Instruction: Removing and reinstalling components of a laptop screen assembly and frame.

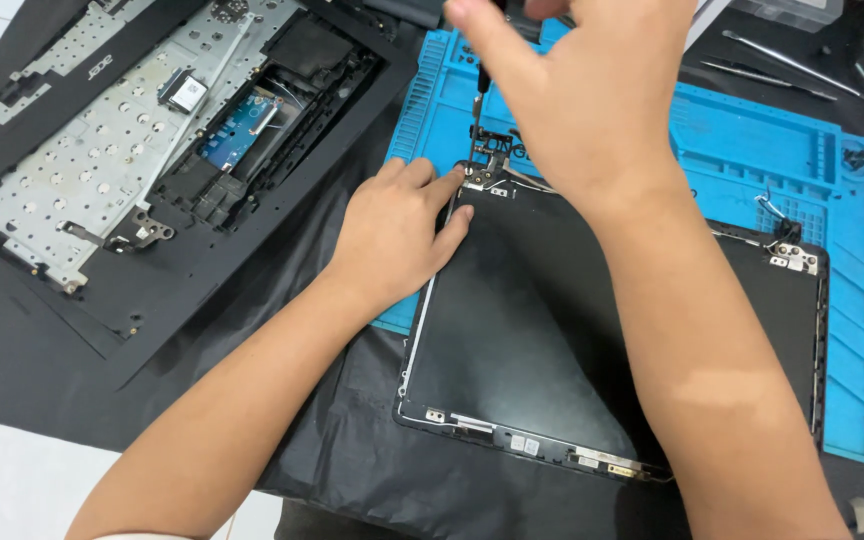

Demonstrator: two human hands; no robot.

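At the far left corner of the laptop lid (pixel 542 330), lying on the blue mat (pixel 752 140), the right hand (pixel 582 90) is gripping a screwdriver (pixel 479 95) with fingers clamped, while the left hand (pixel 402 230) is pinning the hinge (pixel 487 160), fingers together. A slipping tip is likely risking stripping the screw or nicking cables.

Screwdriver (pixel 479 95) handle hidden inside right hand (pixel 592 100); fingertips cropped.

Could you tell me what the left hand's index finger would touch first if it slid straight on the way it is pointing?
The left hand points up and right along the dark display panel. Its index fingertip already sits at the metal hinge bracket, so it would probably meet that first, then the screwdriver shaft held by the right hand.
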